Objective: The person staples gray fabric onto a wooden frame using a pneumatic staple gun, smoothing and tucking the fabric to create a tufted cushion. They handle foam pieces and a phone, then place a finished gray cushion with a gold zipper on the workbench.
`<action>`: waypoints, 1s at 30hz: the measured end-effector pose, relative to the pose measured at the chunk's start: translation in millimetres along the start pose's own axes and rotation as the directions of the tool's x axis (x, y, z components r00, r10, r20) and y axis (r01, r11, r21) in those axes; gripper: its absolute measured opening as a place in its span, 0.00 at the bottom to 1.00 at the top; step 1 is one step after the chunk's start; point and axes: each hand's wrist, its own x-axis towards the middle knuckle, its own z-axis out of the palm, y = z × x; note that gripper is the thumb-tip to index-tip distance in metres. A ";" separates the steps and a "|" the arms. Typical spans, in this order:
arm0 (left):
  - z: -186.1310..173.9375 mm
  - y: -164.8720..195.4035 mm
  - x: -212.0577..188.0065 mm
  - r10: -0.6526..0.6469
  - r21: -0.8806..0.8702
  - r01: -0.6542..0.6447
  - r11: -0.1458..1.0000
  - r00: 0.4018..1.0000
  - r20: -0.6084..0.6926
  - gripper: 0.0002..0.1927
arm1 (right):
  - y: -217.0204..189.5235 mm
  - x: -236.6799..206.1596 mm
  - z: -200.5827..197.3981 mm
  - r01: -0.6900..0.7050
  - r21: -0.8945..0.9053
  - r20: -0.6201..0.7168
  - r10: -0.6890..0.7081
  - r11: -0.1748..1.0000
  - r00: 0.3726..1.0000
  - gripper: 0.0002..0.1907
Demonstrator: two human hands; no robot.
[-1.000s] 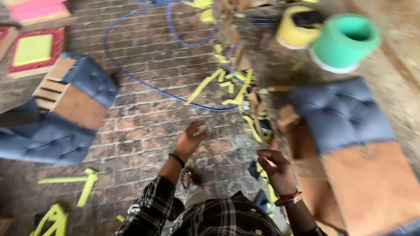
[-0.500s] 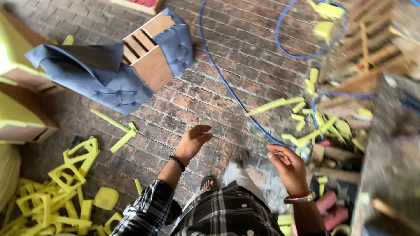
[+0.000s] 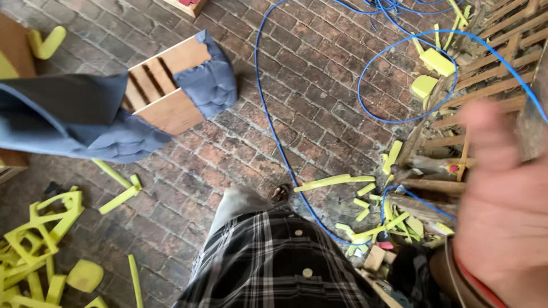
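The person's right hand (image 3: 502, 222), blurred at the lower right of the frame, is lifting empty, fingers loosely spread. The left hand is staying out of view. A blue-upholstered wooden seat frame (image 3: 171, 91) is lying tipped at upper left, beside a blue hose (image 3: 274, 131) looping across the brick floor (image 3: 319, 68).

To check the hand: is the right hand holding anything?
No, the right hand is blurred but open, with nothing in it.

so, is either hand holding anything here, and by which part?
Nothing visibly held. The right hand is raised close to the camera, blurred, fingers spread with nothing between them. The left hand is out of view.
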 end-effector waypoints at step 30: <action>661.3 -5.7 554.9 0.753 -0.671 0.703 -0.237 0.570 0.330 0.16 | 523.3 604.9 -262.0 0.130 -0.127 -0.077 -0.140 0.983 0.987 0.19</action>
